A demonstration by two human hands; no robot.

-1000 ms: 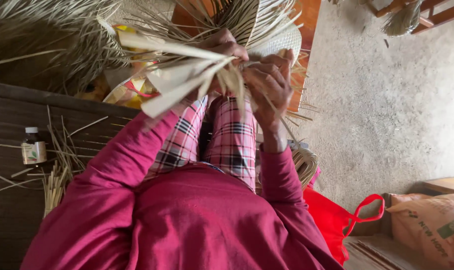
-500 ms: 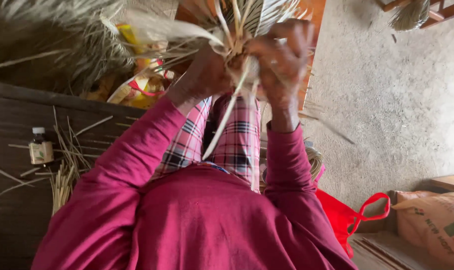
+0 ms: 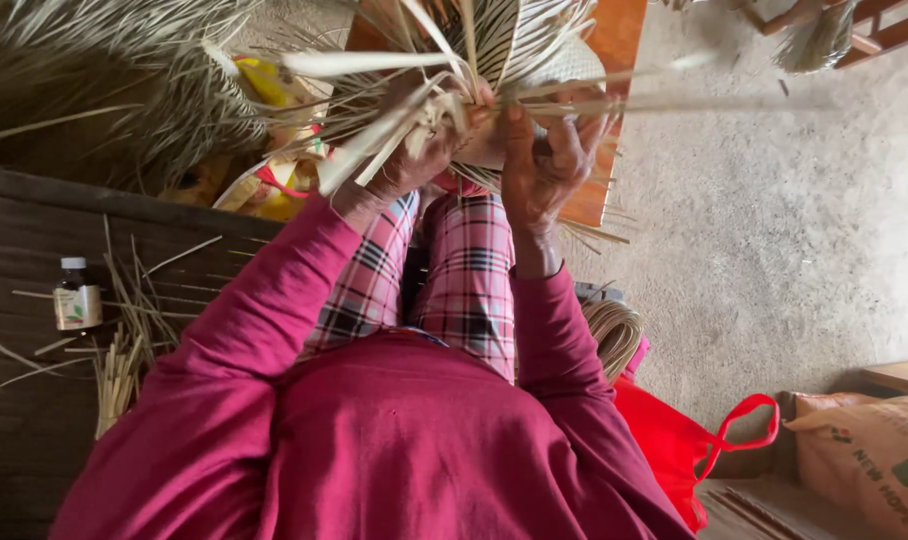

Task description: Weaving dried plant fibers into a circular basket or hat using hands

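A rough grey concrete floor (image 3: pixel 774 230) fills the right side of the scene, and a dark wooden platform (image 3: pixel 34 400) takes the left. A great heap of dry palm fronds (image 3: pixel 104 90) lies at the far left, beyond the platform. In the near middle sits the person, in a magenta long-sleeved top over pink plaid trousers (image 3: pixel 464 270), arms stretched away toward the far middle. At the near right a tan sack (image 3: pixel 874 460) rests on the floor, with a red carry bag (image 3: pixel 694 440) just beside it, its looped handle standing up. A coil of pale strips (image 3: pixel 614 335) lies near the person's right elbow. The woven palm-leaf piece (image 3: pixel 534 40) is held up at the far middle, above the knees and in front of an orange wooden board (image 3: pixel 614 60); its loose strips fan out to the left and right. The left hand (image 3: pixel 414 160) is curled around a bunch of those strips, fingers pressed together on them. The right hand (image 3: pixel 549 160) has its fingers extended along the edge of the weave, thumb and forefinger pinching a single strip that runs off to the right. Loose straw pieces (image 3: pixel 124 340) lie scattered on the platform, and a small capped bottle (image 3: pixel 76 295) stands among them at the left.
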